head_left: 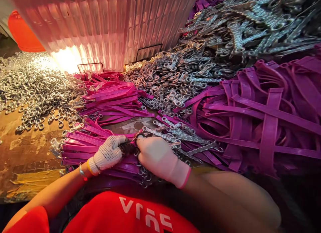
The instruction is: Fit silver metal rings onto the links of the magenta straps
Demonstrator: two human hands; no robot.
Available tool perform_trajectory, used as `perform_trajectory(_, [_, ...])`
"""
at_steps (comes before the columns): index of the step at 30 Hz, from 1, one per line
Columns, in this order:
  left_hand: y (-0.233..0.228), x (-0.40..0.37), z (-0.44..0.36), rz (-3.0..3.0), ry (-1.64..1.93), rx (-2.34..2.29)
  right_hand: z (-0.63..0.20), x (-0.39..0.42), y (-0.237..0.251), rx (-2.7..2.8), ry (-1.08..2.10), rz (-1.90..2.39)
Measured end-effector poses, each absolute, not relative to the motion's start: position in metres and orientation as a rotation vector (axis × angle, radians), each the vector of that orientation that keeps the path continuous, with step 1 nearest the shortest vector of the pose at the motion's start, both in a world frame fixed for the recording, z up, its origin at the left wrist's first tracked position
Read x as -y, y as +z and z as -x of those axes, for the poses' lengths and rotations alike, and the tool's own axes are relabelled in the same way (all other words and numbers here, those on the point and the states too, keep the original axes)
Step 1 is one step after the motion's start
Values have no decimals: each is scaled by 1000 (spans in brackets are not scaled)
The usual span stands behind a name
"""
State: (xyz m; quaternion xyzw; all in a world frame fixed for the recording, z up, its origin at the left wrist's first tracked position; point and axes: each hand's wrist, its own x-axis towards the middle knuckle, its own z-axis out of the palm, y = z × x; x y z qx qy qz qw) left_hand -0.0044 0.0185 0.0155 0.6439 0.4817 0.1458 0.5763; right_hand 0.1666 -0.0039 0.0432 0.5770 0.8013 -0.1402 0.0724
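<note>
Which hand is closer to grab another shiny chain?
Probably the right hand. The loose metal chains lie just past its fingers, while the left hand rests over the pink straps, farther from them.

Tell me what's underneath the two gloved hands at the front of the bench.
Under the left hand and right hand lie flat magenta plastic straps and a silver metal link chain. The worn brown benchtop below them is covered there.
</note>
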Motion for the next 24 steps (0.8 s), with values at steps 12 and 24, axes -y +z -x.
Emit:
perform_trajectory(12, [19, -25, 9, -1477, 298, -1067, -166, 18, 37, -2467, -362, -1672])
perform_trajectory(24, [40, -32, 7, -528, 673, -1036, -316, 29, 20, -2278, -281, -1610])
